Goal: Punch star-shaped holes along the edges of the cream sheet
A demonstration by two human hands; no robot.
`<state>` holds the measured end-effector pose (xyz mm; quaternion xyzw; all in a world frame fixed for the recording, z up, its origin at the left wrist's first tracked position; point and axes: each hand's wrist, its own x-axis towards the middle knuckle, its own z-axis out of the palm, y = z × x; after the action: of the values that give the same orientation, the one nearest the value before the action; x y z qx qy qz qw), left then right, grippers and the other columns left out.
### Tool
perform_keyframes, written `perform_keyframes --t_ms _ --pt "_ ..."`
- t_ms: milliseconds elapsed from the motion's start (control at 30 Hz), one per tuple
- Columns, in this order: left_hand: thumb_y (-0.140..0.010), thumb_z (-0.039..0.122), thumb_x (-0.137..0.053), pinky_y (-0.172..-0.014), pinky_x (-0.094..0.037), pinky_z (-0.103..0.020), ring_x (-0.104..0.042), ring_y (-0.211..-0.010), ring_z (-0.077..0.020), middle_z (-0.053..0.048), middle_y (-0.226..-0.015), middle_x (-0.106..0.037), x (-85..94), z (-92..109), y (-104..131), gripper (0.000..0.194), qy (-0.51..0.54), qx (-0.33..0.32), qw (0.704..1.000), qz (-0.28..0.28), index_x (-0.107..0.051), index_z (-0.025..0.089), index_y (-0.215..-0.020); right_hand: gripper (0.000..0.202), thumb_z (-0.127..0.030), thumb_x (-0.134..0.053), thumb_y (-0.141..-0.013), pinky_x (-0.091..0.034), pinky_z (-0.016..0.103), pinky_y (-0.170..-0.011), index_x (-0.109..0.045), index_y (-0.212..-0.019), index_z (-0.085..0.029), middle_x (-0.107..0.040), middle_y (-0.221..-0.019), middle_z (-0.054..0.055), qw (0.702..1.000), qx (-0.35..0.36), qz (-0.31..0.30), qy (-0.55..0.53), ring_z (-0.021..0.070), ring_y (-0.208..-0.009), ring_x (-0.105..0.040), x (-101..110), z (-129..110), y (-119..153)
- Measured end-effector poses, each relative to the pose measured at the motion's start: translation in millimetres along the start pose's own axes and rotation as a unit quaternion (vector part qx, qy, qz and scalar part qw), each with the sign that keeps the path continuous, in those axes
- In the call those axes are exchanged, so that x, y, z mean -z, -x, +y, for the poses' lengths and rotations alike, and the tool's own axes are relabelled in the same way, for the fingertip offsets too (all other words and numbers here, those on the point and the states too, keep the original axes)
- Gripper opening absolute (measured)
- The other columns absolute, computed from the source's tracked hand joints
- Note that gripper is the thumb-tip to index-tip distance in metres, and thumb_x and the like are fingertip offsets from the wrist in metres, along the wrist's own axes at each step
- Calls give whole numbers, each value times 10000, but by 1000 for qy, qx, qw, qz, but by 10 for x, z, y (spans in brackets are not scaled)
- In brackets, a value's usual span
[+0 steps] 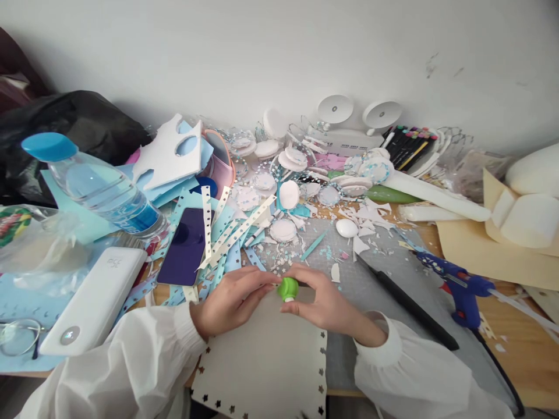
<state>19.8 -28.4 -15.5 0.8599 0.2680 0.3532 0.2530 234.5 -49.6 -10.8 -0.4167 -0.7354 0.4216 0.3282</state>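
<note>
A cream sheet of paper lies in front of me at the table's near edge, with small flower- or star-shaped holes along its left, right and near sides. My right hand grips a small green craft punch between thumb and fingers at the paper's far edge. My left hand pinches the far left part of the sheet, its fingertips close to the punch. Punched paper strips lie beyond my left hand. The punch's slot is hidden from view.
A purple-screened phone, a white power bank and a water bottle stand or lie at left. To the right are a black pen-like tool and a blue glue gun on a grey mat. White foam discs crowd the back.
</note>
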Motion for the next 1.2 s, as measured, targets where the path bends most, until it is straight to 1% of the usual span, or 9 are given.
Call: perform_keyframes --t_ms 167,267,367,467,600,767,900,1033,1200 --pt "-932 123 -480 -694 -500 -242 -643 -766 -153 -53 -846 -687 28 27 -25 197 19 10 1000 2 -584 170 -1092 181 -344 -690 -800 -426 290 -689 -607 -847 -191 -560 -768 16 999 27 34 29 172 -746 -537 -31 -29 -1" --pt "-924 215 -530 -717 -505 -263 -643 -790 -163 -61 -871 -681 129 117 -106 172 2 31 1000 2 -589 156 -1074 157 -322 -676 -812 -423 317 -733 -617 -883 -195 -592 -801 30 996 40 51 54 187 -785 -550 -51 -6 3" --pt "-822 492 -649 -785 -495 -349 -619 -911 -237 -89 -961 -673 232 248 -244 408 -97 39 992 -77 -606 155 -1049 158 -334 -665 -820 -409 343 -759 -614 -884 -198 -612 -825 37 993 54 61 86 198 -807 -558 -76 35 11" --pt "-656 718 -663 -736 -478 -401 -614 -825 -277 -84 -864 -661 236 364 -392 629 -221 35 959 -176 -641 145 -914 182 -314 -689 -789 -386 365 -773 -604 -905 -203 -602 -835 34 989 65 63 114 211 -824 -555 -109 62 28" --pt "-669 592 -700 -713 -465 -382 -631 -758 -272 -75 -742 -660 112 439 -545 450 -303 42 920 -246 -619 151 -705 123 -216 -646 -759 -354 369 -755 -586 -866 -199 -565 -818 33 987 64 51 136 219 -824 -526 -142 61 54" --pt "-622 549 -678 -658 -443 -365 -631 -602 -254 -79 -608 -660 16 442 -655 394 -323 38 899 -293 -601 164 -589 70 -196 -593 -735 -334 358 -732 -533 -770 -189 -526 -769 22 987 78 53 133 205 -786 -503 -146 66 59" --pt "-612 447 -656 -559 -388 -331 -594 -509 -228 -63 -543 -640 18 406 -698 287 -307 16 899 -312 -594 173 -554 62 -198 -579 -750 -329 357 -742 -551 -806 -189 -536 -790 25 987 84 53 125 206 -806 -511 -155 94 80" --pt "-589 445 -660 -498 -319 -303 -538 -458 -192 -39 -493 -603 21 358 -717 293 -278 29 898 -339 -564 178 -514 69 -167 -584 -737 -331 353 -750 -555 -794 -192 -537 -793 21 987 94 56 119 202 -815 -512 -177 112 101" --pt "-570 412 -663 -468 -281 -277 -431 -419 -137 6 -447 -521 24 301 -716 276 -218 39 913 -343 -530 183 -494 104 -153 -591 -733 -341 368 -779 -558 -819 -200 -562 -828 31 986 106 58 116 211 -845 -513 -192 109 93"
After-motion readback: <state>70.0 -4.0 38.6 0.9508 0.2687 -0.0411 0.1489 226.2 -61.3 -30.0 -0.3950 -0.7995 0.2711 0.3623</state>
